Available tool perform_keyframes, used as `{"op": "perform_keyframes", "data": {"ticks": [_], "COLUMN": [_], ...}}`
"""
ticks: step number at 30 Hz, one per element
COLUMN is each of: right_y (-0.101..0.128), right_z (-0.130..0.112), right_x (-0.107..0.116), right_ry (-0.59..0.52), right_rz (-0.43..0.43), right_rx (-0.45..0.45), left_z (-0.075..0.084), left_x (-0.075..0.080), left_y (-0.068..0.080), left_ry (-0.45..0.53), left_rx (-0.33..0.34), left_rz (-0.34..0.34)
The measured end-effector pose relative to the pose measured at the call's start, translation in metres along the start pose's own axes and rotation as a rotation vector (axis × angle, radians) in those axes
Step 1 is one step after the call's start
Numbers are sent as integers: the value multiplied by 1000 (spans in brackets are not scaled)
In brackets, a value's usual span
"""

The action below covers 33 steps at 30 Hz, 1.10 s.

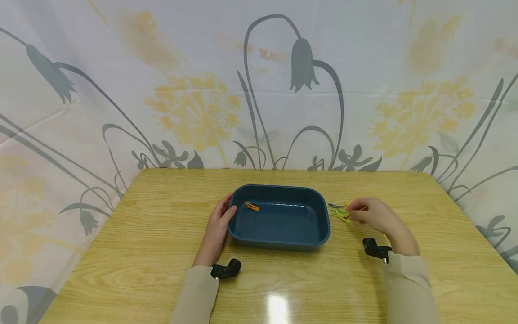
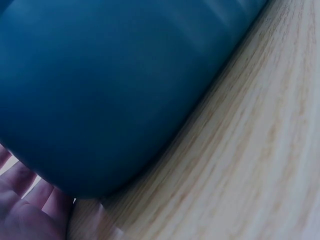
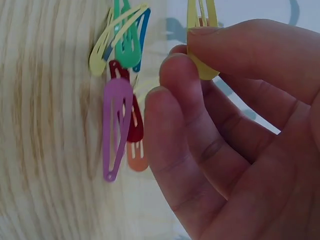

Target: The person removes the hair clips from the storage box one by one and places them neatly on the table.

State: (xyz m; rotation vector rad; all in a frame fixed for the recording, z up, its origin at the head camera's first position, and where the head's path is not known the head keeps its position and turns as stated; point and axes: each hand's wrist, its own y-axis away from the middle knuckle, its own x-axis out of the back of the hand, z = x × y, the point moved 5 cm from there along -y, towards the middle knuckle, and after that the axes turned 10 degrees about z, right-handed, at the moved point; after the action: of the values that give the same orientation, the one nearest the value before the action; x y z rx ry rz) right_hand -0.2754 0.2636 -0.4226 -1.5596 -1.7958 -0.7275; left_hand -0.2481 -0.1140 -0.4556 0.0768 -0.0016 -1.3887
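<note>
1. The desk (image 1: 133, 252), a pale wood-grain top, lies nearest the head camera, and its near edge runs out of the bottom of that view. A flowered cloth (image 1: 194, 90) hangs behind its far edge.
2. The dark blue tray (image 1: 319, 227) sits at the middle of the desk, a little toward the far edge. In the left wrist view its rounded outer wall (image 2: 110, 90) fills most of the picture.
3. The left hand (image 1: 218, 222) rests against the tray's left end, with the thumb at the rim and the fingers lying fairly straight along the wall. It grips nothing that can be seen.
4. The right hand (image 1: 374, 216) is over the desk just right of the tray. Its thumb and forefinger pinch a yellow hair clip (image 3: 202, 35) (seen best from the right wrist), and the other fingers (image 3: 170, 150) curl loosely below.
5. A small heap of hair clips (image 1: 340, 211) lies on the desk between the tray's right end and the right hand. The right wrist view picks out a purple clip (image 3: 115, 125), a green one (image 3: 127, 47), a pale yellow one, a dark red one and an orange one, all overlapping.
6. One orange hair clip (image 1: 252, 206) lies inside the tray, on its floor near the far left corner and close to the left thumb.
</note>
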Motion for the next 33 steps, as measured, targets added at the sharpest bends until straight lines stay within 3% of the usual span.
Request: {"op": "perform_keyframes", "data": {"ticks": [9, 25, 33], "right_y": [4, 5, 5], "right_z": [17, 30, 32], "right_x": [-5, 3, 4], "right_ry": [-24, 37, 73], "right_rz": [-39, 28, 38], "right_rx": [-72, -50, -66], "left_z": [-1, 0, -14], "left_x": [0, -1, 1], "left_y": [1, 0, -9], "left_ry": [-1, -3, 42], "left_rx": [11, 7, 11], "left_rz": [1, 8, 18]}}
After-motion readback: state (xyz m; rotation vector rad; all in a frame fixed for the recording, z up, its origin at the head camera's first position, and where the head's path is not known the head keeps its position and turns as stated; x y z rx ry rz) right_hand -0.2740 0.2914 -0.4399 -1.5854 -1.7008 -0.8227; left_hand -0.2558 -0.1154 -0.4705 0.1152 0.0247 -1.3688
